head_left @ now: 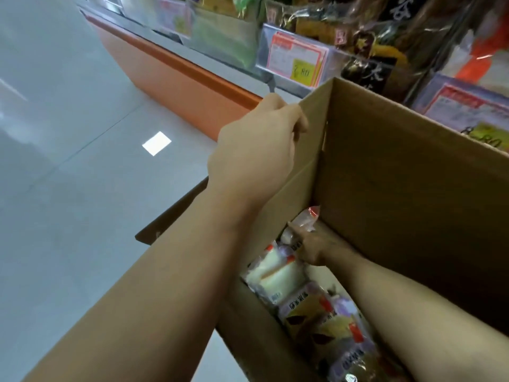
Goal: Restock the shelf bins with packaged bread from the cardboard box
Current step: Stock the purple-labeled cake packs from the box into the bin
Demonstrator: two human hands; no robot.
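Cardboard box (413, 175) holds plenty yet, I judge: packaged bread (278, 274) lies heaped on its bottom, so most restocking remains. My left hand (259, 144) grips the box wall at its rim; my right hand (309, 248) is deep inside, fingers curled on a bread packet (304, 220) in the far corner. Shelf bins (225, 45) behind price labels (296, 59) already look crowded, and the tall box wall hems the lift.
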